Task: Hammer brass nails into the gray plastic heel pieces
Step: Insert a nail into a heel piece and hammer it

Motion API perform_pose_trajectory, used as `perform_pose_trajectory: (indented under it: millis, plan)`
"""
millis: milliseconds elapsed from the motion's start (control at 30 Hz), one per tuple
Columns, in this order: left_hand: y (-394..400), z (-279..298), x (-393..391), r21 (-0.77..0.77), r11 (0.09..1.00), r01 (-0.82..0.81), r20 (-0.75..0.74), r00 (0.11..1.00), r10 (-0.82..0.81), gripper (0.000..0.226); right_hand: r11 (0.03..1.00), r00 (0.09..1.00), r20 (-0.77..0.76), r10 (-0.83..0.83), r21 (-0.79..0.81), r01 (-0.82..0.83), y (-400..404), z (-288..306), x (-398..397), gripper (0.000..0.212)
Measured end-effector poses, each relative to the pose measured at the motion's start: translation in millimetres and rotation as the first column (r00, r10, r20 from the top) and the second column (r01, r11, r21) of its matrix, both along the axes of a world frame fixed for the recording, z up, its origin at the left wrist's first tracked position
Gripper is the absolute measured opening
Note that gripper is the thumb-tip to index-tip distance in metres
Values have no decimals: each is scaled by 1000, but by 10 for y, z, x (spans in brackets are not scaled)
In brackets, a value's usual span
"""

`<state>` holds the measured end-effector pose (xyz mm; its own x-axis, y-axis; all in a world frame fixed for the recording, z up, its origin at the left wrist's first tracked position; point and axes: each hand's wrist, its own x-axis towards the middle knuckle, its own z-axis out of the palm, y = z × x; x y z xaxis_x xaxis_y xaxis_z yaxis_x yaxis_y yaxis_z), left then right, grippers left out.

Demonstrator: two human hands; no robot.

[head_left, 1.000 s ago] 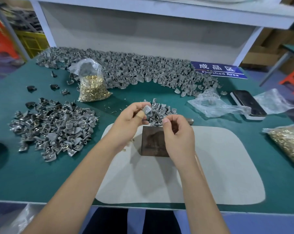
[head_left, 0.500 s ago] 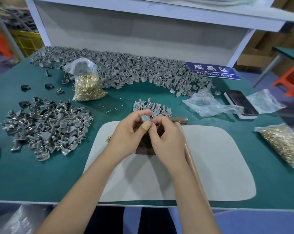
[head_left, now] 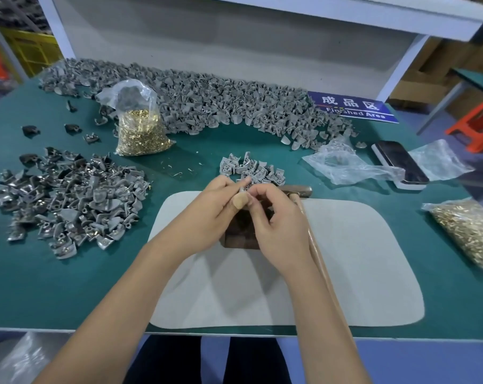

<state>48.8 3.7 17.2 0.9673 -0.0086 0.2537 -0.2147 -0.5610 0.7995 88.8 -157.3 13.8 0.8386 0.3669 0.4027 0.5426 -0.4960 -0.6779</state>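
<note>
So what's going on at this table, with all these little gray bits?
A person is fitting brass nails into gray plastic heel pieces. Both hands, the left hand and the right hand, meet over a dark block on a pale mat, pinching one heel piece between the fingertips. The hammer lies on the mat, not held. Bags of nails and heaps of pieces surround them.

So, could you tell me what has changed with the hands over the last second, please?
The right hand moved left to meet the left hand at the heel piece, fingertips now together over the dark block. The left hand's grip stayed; the hammer stayed put.
</note>
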Motion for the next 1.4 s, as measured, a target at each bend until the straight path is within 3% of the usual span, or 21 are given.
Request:
perform_pose_trajectory:
  millis: [233,333,433,567,700,800,867,967,1067,1133,1267,1400]
  plan:
    - [-51,-120,-43,-247,960,-130,170,970,175,25,994,991,-130,-11,104,25,26,27,11,9]
    - [-68,-126,-78,-192,966,-170,217,953,211,21,994,992,-122,-18,108,31,40,31,6,7]
    - [-46,-164,-102,-126,935,-332,282,891,354,22,953,986,-122,-118,264,147,40,31,32,11]
    - [-3,-170,-106,-87,907,-411,218,881,420,21,921,968,-199,-150,327,210,42,48,56,11]
    - [121,-19,0,33,945,-327,122,939,321,18,925,956,-242,-165,299,235,34,52,76,11]
    - [256,219,215,242,963,-120,15,993,120,22,882,925,-324,-198,353,313,5,63,146,12]
    - [296,371,411,429,899,83,-122,992,-33,32,862,910,-364,-197,378,338,-23,73,171,11]
    - [280,509,676,601,735,314,-301,941,-155,40,861,903,-392,-174,384,333,-34,65,163,10]
    - [181,529,840,763,531,369,-277,928,-248,39,858,904,-390,-176,389,335,-28,71,157,11]
    - [135,480,889,819,444,363,-228,917,-328,36,858,906,-387,-171,393,330,-30,81,161,11]
    - [184,433,936,822,442,360,-186,902,-390,31,858,910,-389,-145,408,311,-32,104,171,10]
    - [235,338,965,779,525,342,-140,912,-387,31,862,914,-388,-122,415,292,-40,103,190,11]
